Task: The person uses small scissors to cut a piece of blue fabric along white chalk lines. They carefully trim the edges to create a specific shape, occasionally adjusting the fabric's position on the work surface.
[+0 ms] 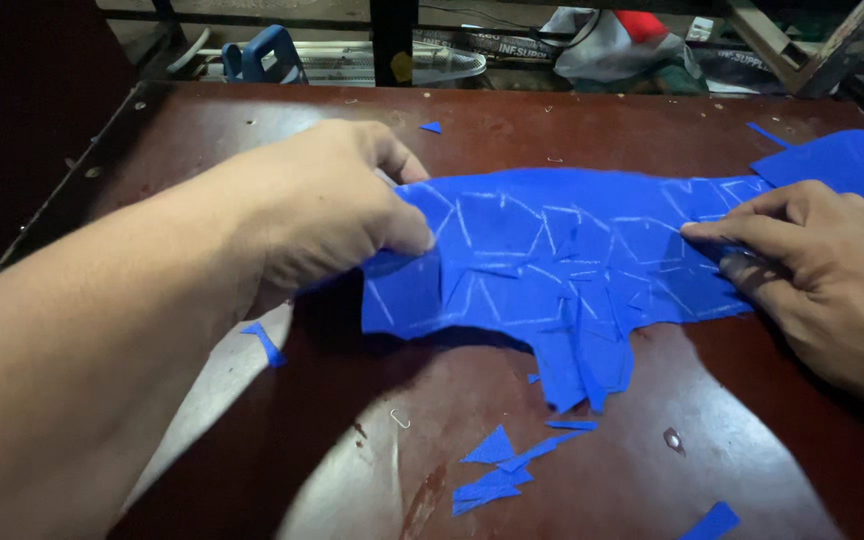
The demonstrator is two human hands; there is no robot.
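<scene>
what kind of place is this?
Probably a small cutting or craft workshop. Both hands, left hand and right hand, hold blue fabric marked with chalk outlines, blue offcuts lie on a worn red-brown table, and clutter sits behind.
</scene>
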